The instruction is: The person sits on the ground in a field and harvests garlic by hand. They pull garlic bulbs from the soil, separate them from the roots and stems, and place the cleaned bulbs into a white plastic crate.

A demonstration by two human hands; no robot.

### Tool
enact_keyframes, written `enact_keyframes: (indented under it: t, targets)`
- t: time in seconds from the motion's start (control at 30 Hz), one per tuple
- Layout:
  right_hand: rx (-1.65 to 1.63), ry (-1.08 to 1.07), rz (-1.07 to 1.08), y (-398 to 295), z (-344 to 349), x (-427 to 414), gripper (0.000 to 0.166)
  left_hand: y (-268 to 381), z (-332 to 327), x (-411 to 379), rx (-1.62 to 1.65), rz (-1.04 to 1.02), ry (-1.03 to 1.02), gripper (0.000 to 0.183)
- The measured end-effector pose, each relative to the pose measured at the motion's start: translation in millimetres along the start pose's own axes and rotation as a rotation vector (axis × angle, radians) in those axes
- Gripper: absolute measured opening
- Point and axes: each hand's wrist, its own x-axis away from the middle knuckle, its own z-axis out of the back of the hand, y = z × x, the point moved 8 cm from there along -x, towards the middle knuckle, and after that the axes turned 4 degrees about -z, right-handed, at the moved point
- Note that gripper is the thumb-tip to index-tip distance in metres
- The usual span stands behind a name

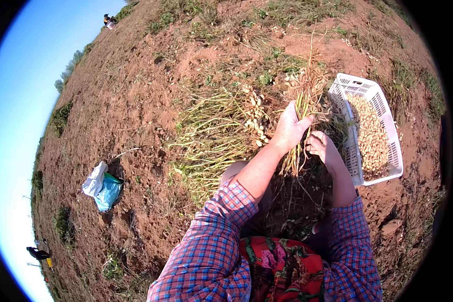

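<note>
My left hand [290,126] is wrapped around the stems of a bunch of pulled peanut plants [305,87]. The tangled roots fan out above the fist, and the stems hang below it. Just below and to the right, my right hand [322,148] has its fingers curled in against the bunch. Whether a pod or stem is pinched between those fingertips cannot be made out. Left of the bunch lies a heap of peanut plants [215,132], stems to the left. Pale peanut pods [257,117] cluster at the heap's root end, close to my left wrist.
A white slatted plastic crate [393,151], tilted in view, stands at the right with many picked peanuts [370,136] inside. White and blue plastic bags [107,192] lie on the reddish soil to the left. Two people [107,19] are far off near the field's edge.
</note>
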Motion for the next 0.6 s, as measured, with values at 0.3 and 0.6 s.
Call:
enact_keyframes:
  t: [0.3, 0.6]
  targets:
    - [-0.030, 0.187, 0.146, -18, 21, 27, 0.034, 2, -35, 37, 0.486, 0.184, -0.268, 0.040]
    - [-0.390, 0.165, 0.268, -31, 23, 34, 0.024, -13, -47, 42, 0.605, 0.347, -0.337, 0.039]
